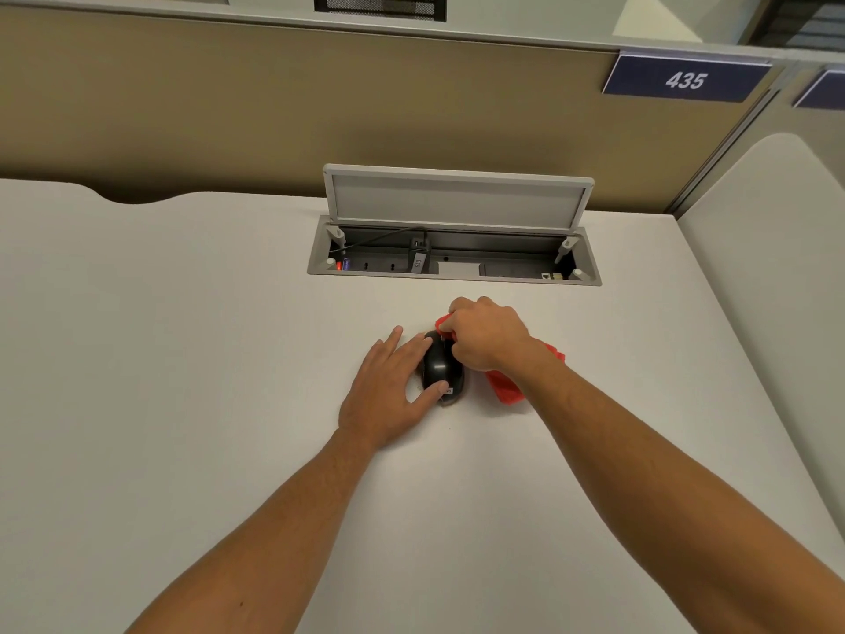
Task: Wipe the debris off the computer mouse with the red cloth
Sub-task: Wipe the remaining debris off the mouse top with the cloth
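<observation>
A black computer mouse lies on the white desk, a small white label at its near end. My left hand holds it from the left, thumb on the near end and a fingertip at the far end. My right hand grips a bunched red cloth and presses it against the mouse's right, far side. Part of the cloth trails out under my right wrist toward the near right. Small dark specks lie on the desk around the mouse.
An open cable box with a raised grey lid is set into the desk just beyond the hands, with a plug and cable inside. A tan partition rises behind it, carrying a blue sign reading 435.
</observation>
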`<state>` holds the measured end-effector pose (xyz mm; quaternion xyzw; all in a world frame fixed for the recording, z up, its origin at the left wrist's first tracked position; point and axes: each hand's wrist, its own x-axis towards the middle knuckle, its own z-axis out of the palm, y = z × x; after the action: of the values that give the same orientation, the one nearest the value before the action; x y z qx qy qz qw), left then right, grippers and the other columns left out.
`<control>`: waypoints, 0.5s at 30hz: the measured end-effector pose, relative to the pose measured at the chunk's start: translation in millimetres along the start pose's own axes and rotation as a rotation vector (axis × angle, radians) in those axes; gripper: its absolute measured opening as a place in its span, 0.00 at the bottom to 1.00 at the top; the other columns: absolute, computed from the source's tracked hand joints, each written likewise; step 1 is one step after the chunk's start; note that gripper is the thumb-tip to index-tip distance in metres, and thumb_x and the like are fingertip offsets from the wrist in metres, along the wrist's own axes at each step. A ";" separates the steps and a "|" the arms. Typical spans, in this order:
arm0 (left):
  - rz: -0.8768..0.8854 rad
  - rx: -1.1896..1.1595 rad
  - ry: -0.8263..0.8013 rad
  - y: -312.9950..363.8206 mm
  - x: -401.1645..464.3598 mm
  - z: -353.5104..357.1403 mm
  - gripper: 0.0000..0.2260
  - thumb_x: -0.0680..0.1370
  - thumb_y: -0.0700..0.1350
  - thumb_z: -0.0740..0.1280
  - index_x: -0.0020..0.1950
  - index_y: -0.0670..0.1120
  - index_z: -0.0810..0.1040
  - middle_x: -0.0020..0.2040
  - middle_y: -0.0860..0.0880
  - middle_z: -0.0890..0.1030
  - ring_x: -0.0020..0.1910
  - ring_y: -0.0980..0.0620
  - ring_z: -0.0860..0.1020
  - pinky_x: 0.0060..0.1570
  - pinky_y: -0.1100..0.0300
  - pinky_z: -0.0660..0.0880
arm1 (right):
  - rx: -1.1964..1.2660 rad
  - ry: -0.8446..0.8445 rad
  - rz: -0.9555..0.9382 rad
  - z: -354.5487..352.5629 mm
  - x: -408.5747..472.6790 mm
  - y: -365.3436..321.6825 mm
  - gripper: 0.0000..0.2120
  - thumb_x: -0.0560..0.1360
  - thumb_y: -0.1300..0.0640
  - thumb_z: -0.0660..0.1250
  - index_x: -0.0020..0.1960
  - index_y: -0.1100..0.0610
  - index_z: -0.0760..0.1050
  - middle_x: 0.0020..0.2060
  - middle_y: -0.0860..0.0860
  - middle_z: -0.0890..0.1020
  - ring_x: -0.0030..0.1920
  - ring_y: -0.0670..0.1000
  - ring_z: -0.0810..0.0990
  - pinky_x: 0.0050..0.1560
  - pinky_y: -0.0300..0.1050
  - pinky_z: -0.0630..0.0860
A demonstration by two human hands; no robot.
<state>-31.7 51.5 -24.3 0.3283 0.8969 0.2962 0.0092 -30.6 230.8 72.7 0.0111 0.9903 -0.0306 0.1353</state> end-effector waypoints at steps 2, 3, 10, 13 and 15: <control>0.005 -0.003 0.010 0.4 -0.4 0.1 0.30 0.78 0.67 0.57 0.76 0.54 0.63 0.76 0.56 0.67 0.79 0.53 0.53 0.77 0.53 0.52 | -0.005 0.001 0.005 2.2 -2.8 4.6 0.16 0.75 0.51 0.64 0.62 0.50 0.77 0.58 0.52 0.75 0.53 0.54 0.72 0.46 0.49 0.71; 0.005 -0.002 0.014 0.7 -0.5 0.2 0.30 0.78 0.67 0.58 0.76 0.54 0.64 0.76 0.56 0.67 0.79 0.53 0.54 0.77 0.52 0.52 | -0.005 -0.004 0.010 3.0 -4.9 7.5 0.16 0.75 0.51 0.64 0.62 0.50 0.77 0.58 0.51 0.75 0.53 0.54 0.72 0.46 0.49 0.71; 0.006 0.009 0.001 0.7 -0.9 -0.2 0.30 0.78 0.67 0.57 0.77 0.54 0.63 0.76 0.56 0.66 0.79 0.53 0.53 0.77 0.52 0.52 | 0.065 -0.003 0.009 7.3 -25.5 16.3 0.14 0.76 0.54 0.63 0.61 0.48 0.77 0.59 0.51 0.74 0.55 0.53 0.72 0.47 0.48 0.70; 0.003 0.009 0.000 0.7 -1.0 0.2 0.30 0.78 0.67 0.57 0.77 0.54 0.63 0.76 0.56 0.66 0.79 0.53 0.53 0.77 0.52 0.51 | 0.139 0.023 0.002 11.6 -36.5 15.8 0.16 0.76 0.56 0.61 0.63 0.49 0.77 0.62 0.51 0.73 0.56 0.55 0.72 0.46 0.48 0.68; 0.000 0.011 0.000 0.9 -1.3 0.1 0.31 0.78 0.67 0.57 0.77 0.54 0.63 0.76 0.56 0.66 0.79 0.53 0.53 0.77 0.53 0.51 | 0.211 0.031 -0.001 12.7 -43.7 17.3 0.17 0.77 0.57 0.60 0.64 0.49 0.77 0.64 0.50 0.73 0.58 0.55 0.72 0.51 0.50 0.72</control>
<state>-30.1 51.3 -24.2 0.3283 0.8986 0.2911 0.0072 15.4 246.7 71.2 0.0251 0.9835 -0.1344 0.1183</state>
